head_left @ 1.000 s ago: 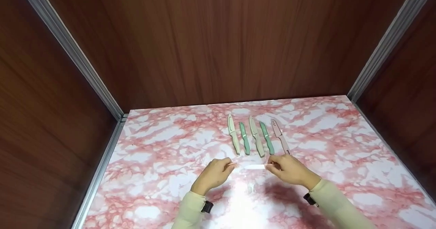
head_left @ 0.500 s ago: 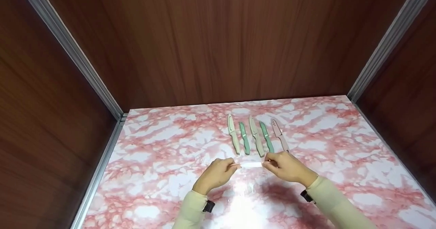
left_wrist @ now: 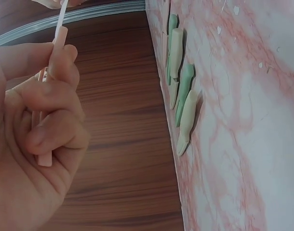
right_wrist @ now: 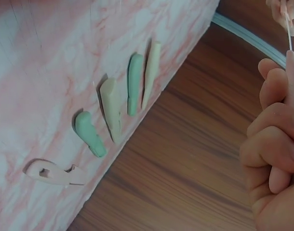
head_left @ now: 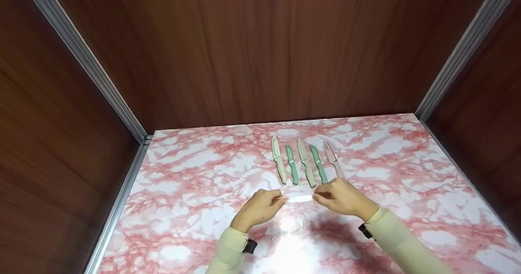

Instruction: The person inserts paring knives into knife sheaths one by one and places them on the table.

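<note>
Between both hands, above the table, a knife with a white blade (head_left: 300, 198) lies crosswise. My right hand (head_left: 342, 197) grips its pink handle (right_wrist: 292, 79). My left hand (head_left: 257, 209) holds a slim pink sheath (left_wrist: 46, 156), with curled fingers around it in the left wrist view. The blade's tip end meets the sheath at the left fingertips; how far it sits inside is hidden. Beyond the hands lie a cream knife (head_left: 281, 170), a green knife (head_left: 294, 172), another cream knife (head_left: 308, 170), another green knife (head_left: 320, 170) and a pink knife (head_left: 331, 154), all sheathed.
The table (head_left: 195, 176) has a pink-and-white marbled top. Dark wood panels (head_left: 260, 54) rise behind it and at both sides, with metal rails (head_left: 118, 90) at the corners. A bright glare falls on the table in front of the hands.
The hands have come closer together: the left moved slightly right, the right slightly left and away from me. The gap between blade tip and sheath has closed. The lying knives stayed put.
</note>
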The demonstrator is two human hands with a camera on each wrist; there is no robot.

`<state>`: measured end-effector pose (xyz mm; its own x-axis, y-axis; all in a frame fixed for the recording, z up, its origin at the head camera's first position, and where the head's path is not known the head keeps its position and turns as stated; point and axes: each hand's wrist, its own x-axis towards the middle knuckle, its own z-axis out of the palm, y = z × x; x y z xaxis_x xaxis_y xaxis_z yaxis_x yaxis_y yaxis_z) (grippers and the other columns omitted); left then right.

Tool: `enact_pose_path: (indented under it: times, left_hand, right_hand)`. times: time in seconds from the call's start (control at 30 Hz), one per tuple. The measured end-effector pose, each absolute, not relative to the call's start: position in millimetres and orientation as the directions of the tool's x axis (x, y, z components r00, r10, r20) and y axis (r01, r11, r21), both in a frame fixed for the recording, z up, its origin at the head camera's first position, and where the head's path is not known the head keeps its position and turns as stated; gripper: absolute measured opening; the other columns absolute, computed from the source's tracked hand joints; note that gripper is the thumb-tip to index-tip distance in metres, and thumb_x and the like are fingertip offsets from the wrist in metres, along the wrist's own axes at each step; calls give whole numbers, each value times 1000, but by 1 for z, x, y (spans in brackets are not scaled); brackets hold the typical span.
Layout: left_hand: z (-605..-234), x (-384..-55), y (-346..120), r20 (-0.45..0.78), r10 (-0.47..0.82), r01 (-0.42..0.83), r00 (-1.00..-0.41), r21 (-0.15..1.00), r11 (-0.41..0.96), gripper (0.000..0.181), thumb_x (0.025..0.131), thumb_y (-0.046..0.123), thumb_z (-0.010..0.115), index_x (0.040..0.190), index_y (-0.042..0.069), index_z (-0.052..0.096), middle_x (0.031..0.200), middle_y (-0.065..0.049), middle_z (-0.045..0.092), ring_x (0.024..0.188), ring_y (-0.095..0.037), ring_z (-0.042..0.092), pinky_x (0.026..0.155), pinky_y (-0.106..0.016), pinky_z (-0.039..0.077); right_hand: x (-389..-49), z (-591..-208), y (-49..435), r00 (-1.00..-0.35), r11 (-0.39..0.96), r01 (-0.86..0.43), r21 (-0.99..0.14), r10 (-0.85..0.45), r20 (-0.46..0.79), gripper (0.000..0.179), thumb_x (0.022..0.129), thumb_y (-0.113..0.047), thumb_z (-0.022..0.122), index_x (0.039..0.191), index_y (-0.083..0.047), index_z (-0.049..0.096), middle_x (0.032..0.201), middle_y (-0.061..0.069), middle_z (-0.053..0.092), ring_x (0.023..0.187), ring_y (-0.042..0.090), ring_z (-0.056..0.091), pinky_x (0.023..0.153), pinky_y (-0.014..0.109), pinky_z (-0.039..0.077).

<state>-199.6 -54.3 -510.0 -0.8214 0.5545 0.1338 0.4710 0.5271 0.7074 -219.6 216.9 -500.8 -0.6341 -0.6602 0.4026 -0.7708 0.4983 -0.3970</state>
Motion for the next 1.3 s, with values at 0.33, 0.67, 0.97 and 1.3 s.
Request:
enact_pose_path:
  times: [0.33,0.67,0.97,1.3]
  left_hand:
    - [-509,-200,-51,115,557,457,-823,716,527,27,98,28,52,77,12,57,55,10,31,45,-1,23,49,-19,29]
    - [-509,-198,-50,133,541,456,-830,721,522,25,99,25,51,77,14,57,55,10,34,46,-2,26,49,-19,29]
    - [-512,-199,-49,128,543,447,-830,736,509,22,99,23,50,83,14,62,57,10,37,46,-2,28,49,-19,32]
    - [-510,-198,-45,158,542,483,-826,696,532,21,98,22,52,83,14,63,58,10,40,48,-1,34,50,-18,34]
  right_hand:
    - [-219,-499,215,-581,457,-812,-362,-688,434,28,87,-10,65,64,-23,55,56,-17,39,49,-7,29,46,14,29]
    - [-219,-502,213,-574,443,-816,-371,-695,434,29,88,-11,63,64,-23,55,55,-17,37,48,-7,28,47,14,29]
    - [-217,-502,211,-582,458,-812,-362,-687,436,30,87,-9,65,64,-24,55,56,-19,37,48,-8,29,46,13,29]
    - [-217,-500,209,-562,442,-826,-351,-696,447,32,88,-10,63,62,-24,51,56,-17,38,49,-7,30,46,12,28]
